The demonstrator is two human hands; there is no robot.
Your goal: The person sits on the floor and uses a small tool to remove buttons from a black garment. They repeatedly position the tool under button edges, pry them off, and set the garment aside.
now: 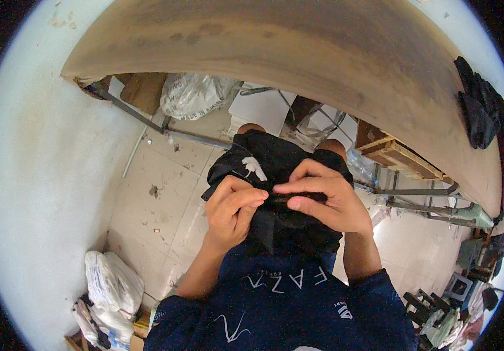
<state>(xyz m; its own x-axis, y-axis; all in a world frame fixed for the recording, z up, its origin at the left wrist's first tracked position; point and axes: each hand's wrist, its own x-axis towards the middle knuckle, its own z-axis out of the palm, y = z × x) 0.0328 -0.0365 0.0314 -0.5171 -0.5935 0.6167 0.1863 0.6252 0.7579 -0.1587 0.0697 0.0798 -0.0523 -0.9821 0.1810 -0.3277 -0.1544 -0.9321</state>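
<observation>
A black cloth (pixel 272 225), perhaps a garment, lies bunched over my lap and between my hands. My left hand (pixel 230 212) is closed in a pinch, thumb tip against the forefinger, at the cloth's upper middle. Whatever sits in that pinch is too small or too dark to make out. My right hand (pixel 335 202) faces it from the other side, its fingers stretched toward the left fingertips and the thumb apart below them. Dark material shows in that gap. A small white piece (pixel 254 168), like a tag or a print, is on the cloth beyond my left hand.
A large brown-stained table (pixel 299 41) arches across the far side on a metal frame. Beneath it are a clear plastic bag (pixel 196 93) and a wooden crate (pixel 401 153). Black cloths (pixel 477 111) lie at its right end. White sacks (pixel 111 281) stand near left.
</observation>
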